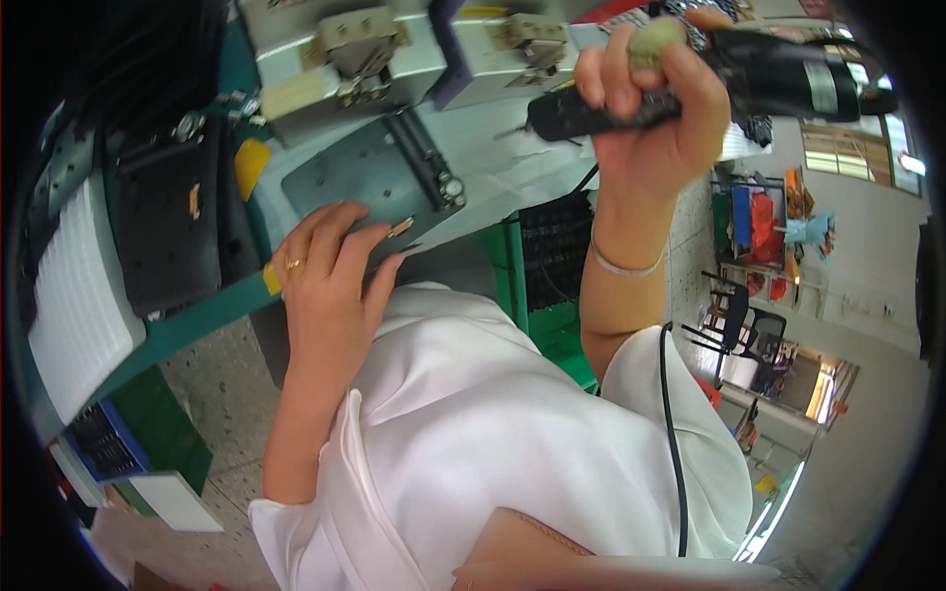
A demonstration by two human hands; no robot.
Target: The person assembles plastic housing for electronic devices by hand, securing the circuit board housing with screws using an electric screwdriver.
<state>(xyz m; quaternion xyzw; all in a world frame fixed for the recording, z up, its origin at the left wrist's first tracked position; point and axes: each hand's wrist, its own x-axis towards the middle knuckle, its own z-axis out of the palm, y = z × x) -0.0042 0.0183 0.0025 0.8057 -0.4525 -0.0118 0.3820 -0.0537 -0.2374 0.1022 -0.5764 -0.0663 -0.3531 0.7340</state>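
My right hand [655, 108] is raised at the upper right, its fingers wrapped round a black electric screwdriver [778, 74]. The thin bit of the tool points left, above the table and apart from the panel. A pale covering sits on one fingertip of that hand. My left hand [330, 256] lies on the near edge of a dark, flat panel [345, 172], fingers stretched and thumb apart. Just beyond its index fingertip is a small brass-coloured piece [401, 228]. A black bar with a round metal fitting [451, 187] runs along the panel's right side.
Two metal fixtures with clamps [360, 59] stand behind the panel. To the left, another black panel [168, 217] lies beside white ribbed sheeting [79, 295]. A yellow piece [252, 167] sits between the panels. Below the table edge stands a green crate [552, 335] with black parts.
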